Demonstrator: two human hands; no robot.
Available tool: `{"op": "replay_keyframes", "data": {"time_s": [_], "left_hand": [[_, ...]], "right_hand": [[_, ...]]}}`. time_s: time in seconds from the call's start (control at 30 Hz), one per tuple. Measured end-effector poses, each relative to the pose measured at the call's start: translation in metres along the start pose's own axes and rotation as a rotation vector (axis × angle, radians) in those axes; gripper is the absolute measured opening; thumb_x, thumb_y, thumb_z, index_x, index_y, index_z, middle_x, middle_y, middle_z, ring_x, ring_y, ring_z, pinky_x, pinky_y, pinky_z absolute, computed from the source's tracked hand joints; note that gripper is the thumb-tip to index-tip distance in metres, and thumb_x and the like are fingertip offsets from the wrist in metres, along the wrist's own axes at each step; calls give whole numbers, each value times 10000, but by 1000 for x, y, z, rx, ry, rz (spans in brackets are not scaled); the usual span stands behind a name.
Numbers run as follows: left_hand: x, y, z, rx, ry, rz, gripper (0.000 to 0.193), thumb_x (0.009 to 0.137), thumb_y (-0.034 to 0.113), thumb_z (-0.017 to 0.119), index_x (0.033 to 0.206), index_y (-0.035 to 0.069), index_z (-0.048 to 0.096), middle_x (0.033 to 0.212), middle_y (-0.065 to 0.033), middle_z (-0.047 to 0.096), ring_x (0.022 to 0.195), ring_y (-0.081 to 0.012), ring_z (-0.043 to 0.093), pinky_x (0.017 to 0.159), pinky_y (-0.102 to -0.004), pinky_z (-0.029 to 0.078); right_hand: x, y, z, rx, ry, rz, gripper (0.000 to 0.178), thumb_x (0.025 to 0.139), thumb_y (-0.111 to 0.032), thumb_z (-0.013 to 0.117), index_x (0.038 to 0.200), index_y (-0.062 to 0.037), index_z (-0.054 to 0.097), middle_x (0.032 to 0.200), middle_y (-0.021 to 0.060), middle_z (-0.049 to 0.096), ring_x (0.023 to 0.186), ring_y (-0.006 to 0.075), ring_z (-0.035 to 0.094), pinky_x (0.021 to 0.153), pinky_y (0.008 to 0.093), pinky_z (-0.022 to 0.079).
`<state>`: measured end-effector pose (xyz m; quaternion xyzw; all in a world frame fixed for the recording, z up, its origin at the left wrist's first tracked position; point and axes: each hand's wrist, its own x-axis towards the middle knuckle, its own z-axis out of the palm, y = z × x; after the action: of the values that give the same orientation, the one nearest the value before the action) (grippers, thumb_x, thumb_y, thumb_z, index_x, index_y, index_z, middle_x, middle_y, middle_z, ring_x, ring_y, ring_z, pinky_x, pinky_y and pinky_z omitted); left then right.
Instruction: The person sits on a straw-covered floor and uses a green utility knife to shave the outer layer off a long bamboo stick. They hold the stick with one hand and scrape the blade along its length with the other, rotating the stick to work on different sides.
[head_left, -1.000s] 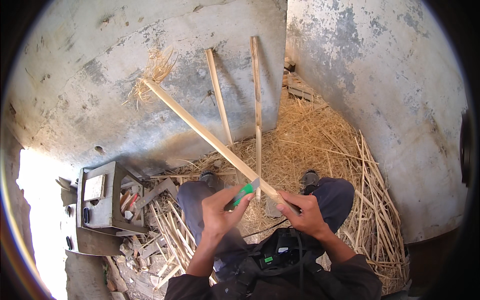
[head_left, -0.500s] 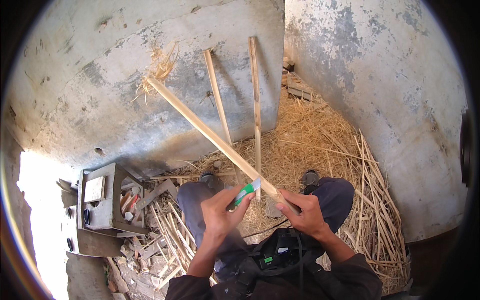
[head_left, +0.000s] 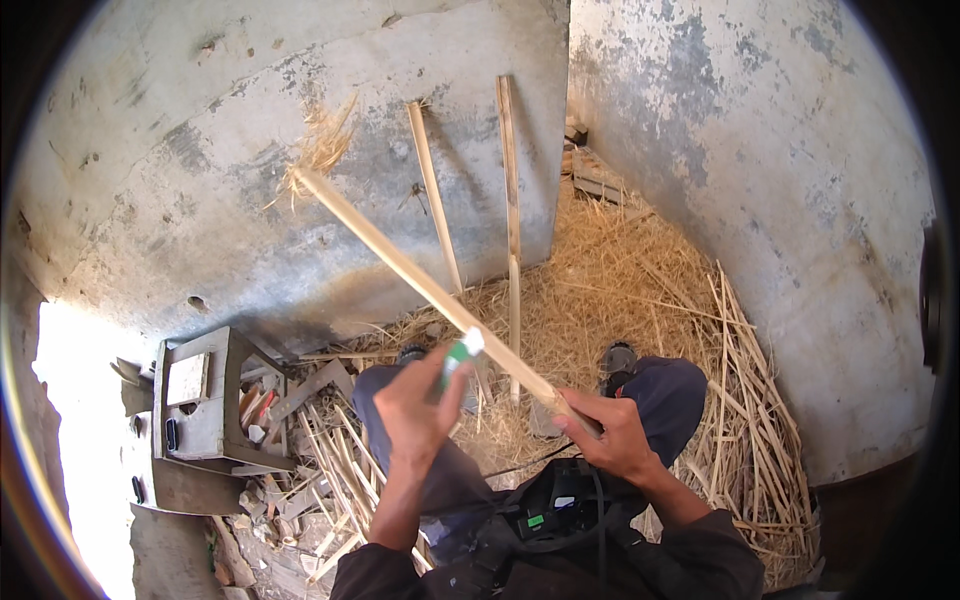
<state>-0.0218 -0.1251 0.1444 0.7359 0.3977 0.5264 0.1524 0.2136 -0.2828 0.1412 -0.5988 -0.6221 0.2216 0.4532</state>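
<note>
A long pale wooden strip (head_left: pixel 405 268) runs slantwise from my right hand up to the far left, its far end fringed with thin curled shavings (head_left: pixel 325 140). My right hand (head_left: pixel 615 430) is closed around the near end of the strip. In my left hand (head_left: pixel 415 405), somewhat blurred, is a green utility knife (head_left: pixel 456 357) with its blade against or very close to the strip's left side, part-way along. Fingers of the left hand wrap the knife's handle.
Two wooden strips (head_left: pixel 434 190) (head_left: pixel 509 170) lean on the worn plaster wall (head_left: pixel 250 230). Straw-like shavings (head_left: pixel 600 270) cover the floor. Thin sticks (head_left: pixel 745 410) are heaped at right, more sticks (head_left: pixel 345 470) at left. A wooden stool (head_left: pixel 205 400) lies on its side at left.
My left hand with the knife has moved up and left along the strip, away from my right hand. My right hand stays at the near end.
</note>
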Motion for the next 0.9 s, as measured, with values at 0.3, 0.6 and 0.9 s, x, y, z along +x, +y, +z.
{"op": "replay_keyframes", "data": {"time_s": [0.3,0.6,0.9], "left_hand": [[24,-12,-16,34,60,-50,287,961,162,865,1142,-55,819,858,-154,808,759,-101,685,728,-287,542],[30,-11,-23,34,46,-23,272,952,153,865,1121,-55,820,845,-165,801,750,-124,715,713,-301,549],[44,-19,-28,72,-6,80,280,919,171,897,1105,-29,835,835,-178,795,694,-185,747,675,-314,564]], "right_hand": [[-19,9,3,2,38,21,432,970,-208,847,1307,47,758,923,233,787,742,312,779,688,360,584],[-20,6,-4,5,7,21,432,981,-213,834,1312,53,755,950,237,793,757,306,785,699,363,590],[-18,4,-6,-7,0,27,432,985,-224,825,1307,54,754,968,239,793,780,326,792,711,367,599]]}}
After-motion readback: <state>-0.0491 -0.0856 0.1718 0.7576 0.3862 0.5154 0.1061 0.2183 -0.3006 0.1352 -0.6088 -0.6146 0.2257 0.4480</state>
